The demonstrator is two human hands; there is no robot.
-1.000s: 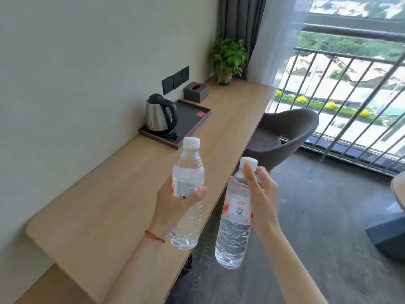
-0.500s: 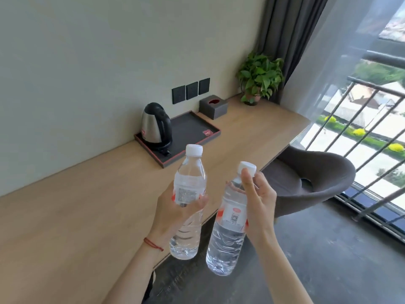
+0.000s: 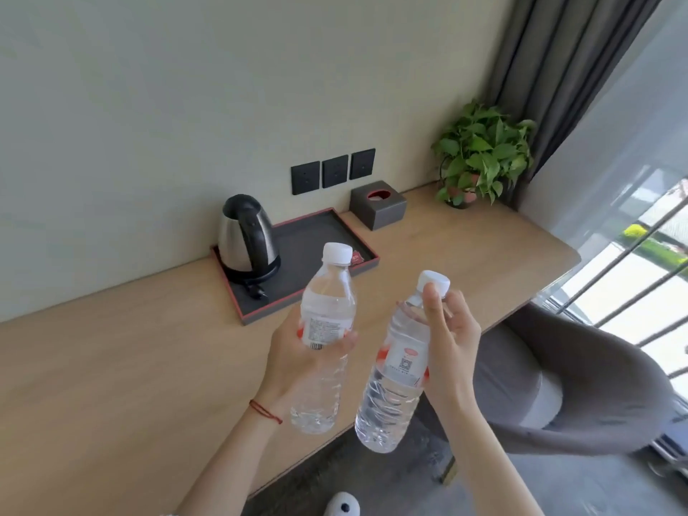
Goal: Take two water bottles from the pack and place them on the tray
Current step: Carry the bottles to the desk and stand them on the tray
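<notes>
My left hand (image 3: pixel 298 357) grips a clear water bottle (image 3: pixel 327 310) with a white cap around its label, holding it upright over the desk's front part. My right hand (image 3: pixel 448 351) holds a second clear water bottle (image 3: pixel 400 366), tilted slightly right, near the desk edge. Beyond both bottles lies the dark tray (image 3: pixel 316 247) with a red rim, against the wall. The tray's right half is bare; a steel kettle (image 3: pixel 247 240) stands on its left end. The bottle pack is out of view.
A wooden desk (image 3: pixel 111 366) runs along the wall. A dark tissue box (image 3: pixel 378 204) and a potted plant (image 3: pixel 480 154) stand right of the tray. A grey chair (image 3: pixel 566 381) sits at the desk's right end, by the window railing.
The view has come closer to the desk and swung left, so the tray now lies nearer and just behind the bottles. Both hands keep their grip on the bottles.
</notes>
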